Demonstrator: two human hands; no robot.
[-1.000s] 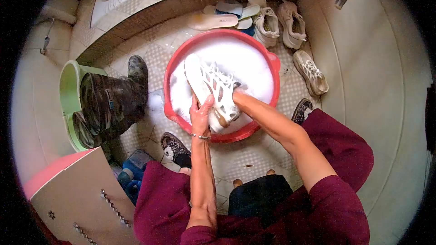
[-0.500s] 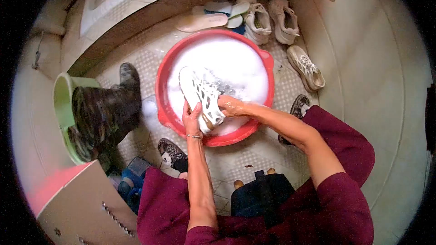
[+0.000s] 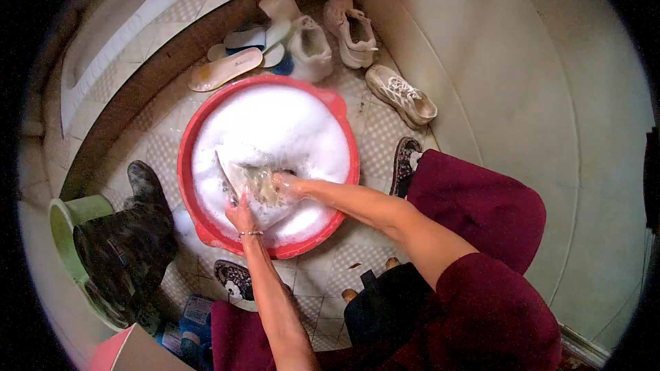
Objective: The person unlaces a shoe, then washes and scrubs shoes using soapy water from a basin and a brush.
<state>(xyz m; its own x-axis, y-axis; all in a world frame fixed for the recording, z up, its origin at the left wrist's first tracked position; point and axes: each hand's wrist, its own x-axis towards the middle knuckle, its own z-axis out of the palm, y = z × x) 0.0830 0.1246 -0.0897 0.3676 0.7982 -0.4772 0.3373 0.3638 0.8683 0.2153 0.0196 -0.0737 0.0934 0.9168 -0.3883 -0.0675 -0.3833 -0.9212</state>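
Observation:
A white sneaker (image 3: pixel 235 173) lies tilted and partly sunk in the foamy water of a red basin (image 3: pixel 187 199). My left hand (image 3: pixel 242 214) grips it at the side nearest me, fingers partly hidden by shoe and suds. My right hand (image 3: pixel 287 185) is curled, wet and low in the basin, close beside the sneaker. Its fingertips are blurred by water, so what they hold cannot be made out. White suds (image 3: pixel 275 120) cover most of the basin, with a patch of murky water between my hands.
Beyond the basin are insoles (image 3: pixel 227 70), two pale shoes (image 3: pixel 311 49) (image 3: pixel 352 33) and a laced shoe (image 3: pixel 401 95). On the left, dark boots (image 3: pixel 127 254) lean over a green tub (image 3: pixel 62 233). A curved ledge (image 3: pixel 113 120) and a wall (image 3: pixel 495 75) border the floor.
The sneaker has gone from above the suds down into the water, tilting over. Both hands have lowered with it. My view has shifted, so the basin appears further left.

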